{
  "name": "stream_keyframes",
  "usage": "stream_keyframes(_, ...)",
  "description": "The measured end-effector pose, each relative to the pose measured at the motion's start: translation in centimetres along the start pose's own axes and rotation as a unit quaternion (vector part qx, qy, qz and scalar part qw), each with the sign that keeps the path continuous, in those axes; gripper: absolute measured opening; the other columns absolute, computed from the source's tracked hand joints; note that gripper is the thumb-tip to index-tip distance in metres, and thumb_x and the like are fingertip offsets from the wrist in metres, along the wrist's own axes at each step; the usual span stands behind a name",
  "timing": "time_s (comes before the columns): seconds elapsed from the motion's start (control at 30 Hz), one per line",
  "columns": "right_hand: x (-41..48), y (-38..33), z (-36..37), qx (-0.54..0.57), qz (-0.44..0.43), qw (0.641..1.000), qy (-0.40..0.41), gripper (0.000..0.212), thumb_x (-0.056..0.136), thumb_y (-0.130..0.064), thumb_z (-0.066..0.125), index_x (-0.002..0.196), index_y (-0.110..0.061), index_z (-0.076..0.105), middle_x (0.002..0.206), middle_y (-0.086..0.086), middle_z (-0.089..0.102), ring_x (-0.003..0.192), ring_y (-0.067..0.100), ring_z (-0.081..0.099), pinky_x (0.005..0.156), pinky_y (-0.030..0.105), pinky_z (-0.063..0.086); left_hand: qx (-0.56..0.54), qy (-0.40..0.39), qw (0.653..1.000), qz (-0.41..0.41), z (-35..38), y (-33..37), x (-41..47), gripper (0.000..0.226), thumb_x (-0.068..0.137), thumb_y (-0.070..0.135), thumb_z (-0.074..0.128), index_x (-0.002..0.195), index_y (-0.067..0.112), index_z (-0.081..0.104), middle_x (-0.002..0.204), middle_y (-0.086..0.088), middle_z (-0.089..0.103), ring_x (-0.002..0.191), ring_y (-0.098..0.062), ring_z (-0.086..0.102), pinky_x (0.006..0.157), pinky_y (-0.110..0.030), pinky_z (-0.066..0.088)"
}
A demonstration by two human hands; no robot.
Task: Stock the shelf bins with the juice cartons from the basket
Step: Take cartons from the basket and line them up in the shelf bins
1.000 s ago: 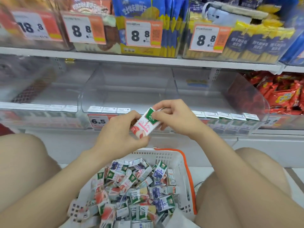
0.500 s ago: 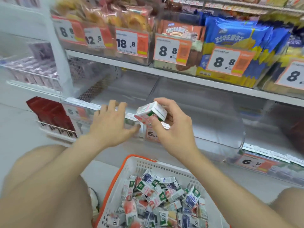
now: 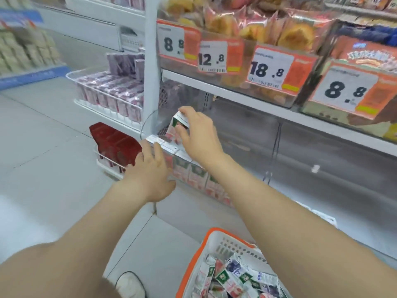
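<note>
My right hand (image 3: 198, 134) grips a small white, green and pink juice carton (image 3: 175, 128) upright at the far left end of a clear shelf bin (image 3: 150, 123). A row of matching cartons (image 3: 193, 175) stands along the bin's front. My left hand (image 3: 150, 171) hovers just below the bin's front edge, fingers spread and holding nothing. The white basket with an orange rim (image 3: 214, 239) sits on the floor at the lower right, holding several loose cartons (image 3: 234, 278).
Above the bin a shelf holds snack bags behind price tags (image 3: 269, 68). To the left, racks carry purple cartons (image 3: 111, 93) and red packs (image 3: 116, 145). Grey floor (image 3: 43, 147) spreads left. My shoe (image 3: 130, 284) shows near the bottom.
The view swung left. My right hand carried the carton from in front of the middle bin to the bin's left end. My left hand let go of it and dropped lower.
</note>
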State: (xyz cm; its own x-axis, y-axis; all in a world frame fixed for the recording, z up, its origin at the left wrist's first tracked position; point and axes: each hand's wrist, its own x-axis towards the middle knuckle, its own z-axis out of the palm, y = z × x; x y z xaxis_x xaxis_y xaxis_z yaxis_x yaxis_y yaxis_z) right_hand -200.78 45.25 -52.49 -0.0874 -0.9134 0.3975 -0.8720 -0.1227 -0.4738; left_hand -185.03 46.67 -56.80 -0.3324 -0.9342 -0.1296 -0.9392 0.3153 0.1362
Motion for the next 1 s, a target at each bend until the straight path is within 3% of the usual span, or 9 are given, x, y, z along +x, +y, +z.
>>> stream_keyframes(0.13, 4.1, -0.3, 3.7, 0.035, 0.078, 0.993, -0.083, 0.04, 0.096, -0.022, 0.066, 0.135, -0.019, 0.059, 0.133, 0.013, 0.063, 0.121, 0.036, 0.055, 0.089, 0.037, 0.044, 0.049, 0.018, 0.998, -0.048, 0.0, 2.0, -0.7, 0.108, 0.098, 0.055, 0.058, 0.16, -0.001, -0.01, 0.168, -0.027, -0.014, 0.137, -0.046, 0.042, 0.104, -0.048, 0.042)
stream_keyframes(0.27, 5.5, -0.8, 4.7, 0.052, 0.115, 0.975, -0.184, 0.027, 0.097, -0.021, 0.054, 0.106, -0.001, 0.069, 0.105, 0.013, 0.073, 0.101, 0.036, 0.063, 0.08, 0.039, 0.051, 0.067, 0.041, 0.995, -0.067, 0.4, 3.0, -0.4, 0.106, 0.097, 0.051, 0.059, 0.158, -0.005, -0.007, 0.167, -0.032, -0.012, 0.133, -0.045, 0.049, 0.099, -0.046, 0.047)
stream_keyframes(0.43, 4.3, 0.3, 3.0, 0.049, 0.116, 0.964, -0.233, 0.037, 0.099, -0.015, 0.042, 0.124, 0.004, 0.062, 0.126, 0.023, 0.068, 0.095, 0.033, 0.063, 0.078, 0.037, 0.051, 0.078, 0.056, 0.993, -0.073, 0.5, 3.3, -0.7, 0.11, 0.095, 0.052, 0.062, 0.159, -0.005, -0.008, 0.168, -0.032, -0.011, 0.129, -0.046, 0.053, 0.096, -0.044, 0.048)
stream_keyframes(0.5, 3.0, 0.3, 1.8, 0.038, 0.099, 0.973, -0.206, 0.038, 0.101, -0.013, 0.041, 0.13, 0.0, 0.062, 0.13, 0.019, 0.068, 0.119, 0.034, 0.06, 0.095, 0.036, 0.048, 0.066, 0.054, 0.993, -0.082, 0.2, 3.5, -1.3, 0.11, 0.097, 0.053, 0.06, 0.16, -0.004, -0.01, 0.168, -0.03, -0.012, 0.131, -0.047, 0.051, 0.1, -0.045, 0.047)
stream_keyframes(0.57, 1.0, 0.0, 0.2, 0.042, 0.068, 0.988, -0.135, 0.042, 0.101, -0.01, 0.041, 0.135, -0.008, 0.065, 0.132, 0.01, 0.07, 0.129, 0.029, 0.056, 0.102, 0.029, 0.042, 0.068, 0.057, 0.993, -0.074, 0.0, 4.2, -2.3, 0.107, 0.098, 0.053, 0.057, 0.161, -0.004, -0.009, 0.168, -0.031, -0.008, 0.134, -0.048, 0.047, 0.102, -0.046, 0.046)
stream_keyframes(0.7, -5.4, -0.3, -4.1, 0.038, -0.031, 0.999, 0.013, 0.037, 0.09, -0.013, 0.042, 0.107, -0.015, 0.075, 0.1, 0.003, 0.077, 0.098, 0.026, 0.069, 0.086, 0.032, 0.053, 0.072, 0.109, 0.991, 0.033, 0.0, 6.2, -5.3, 0.073, 0.095, 0.053, 0.057, 0.144, 0.005, 0.031, 0.143, -0.018, 0.034, 0.123, -0.04, 0.049, 0.093, -0.045, 0.048)
stream_keyframes(0.77, -9.9, 0.2, -6.1, 0.032, -0.046, 0.998, 0.019, 0.033, 0.082, -0.02, 0.04, 0.088, -0.018, 0.073, 0.08, 0.001, 0.074, 0.078, 0.027, 0.067, 0.074, 0.04, 0.056, 0.048, 0.068, 0.991, 0.104, 0.5, 7.3, -6.6, 0.063, 0.096, 0.052, 0.054, 0.142, 0.011, 0.039, 0.134, -0.014, 0.042, 0.12, -0.039, 0.05, 0.091, -0.045, 0.049)
stream_keyframes(0.87, -17.3, 1.9, -7.8, 0.009, -0.033, 0.999, -0.035, 0.033, 0.078, -0.027, 0.034, 0.075, -0.021, 0.067, 0.066, 0.0, 0.069, 0.064, 0.026, 0.062, 0.065, 0.041, 0.054, 0.012, -0.087, 0.978, 0.192, 2.2, 9.3, -8.6, 0.052, 0.099, 0.05, 0.052, 0.141, 0.019, 0.051, 0.134, -0.008, 0.056, 0.117, -0.034, 0.061, 0.091, -0.043, 0.055)
stream_keyframes(1.0, -25.6, 6.2, -7.6, -0.02, 0.015, 0.988, -0.15, 0.029, 0.079, -0.018, 0.04, 0.075, -0.016, 0.07, 0.057, -0.005, 0.056, 0.054, 0.023, 0.051, 0.058, 0.04, 0.052, 0.152, -0.274, 0.91, 0.271, 6.2, 12.4, -11.5, 0.04, 0.103, 0.047, 0.05, 0.119, 0.013, 0.062, 0.114, -0.009, 0.063, 0.109, -0.031, 0.063, 0.091, -0.04, 0.054)
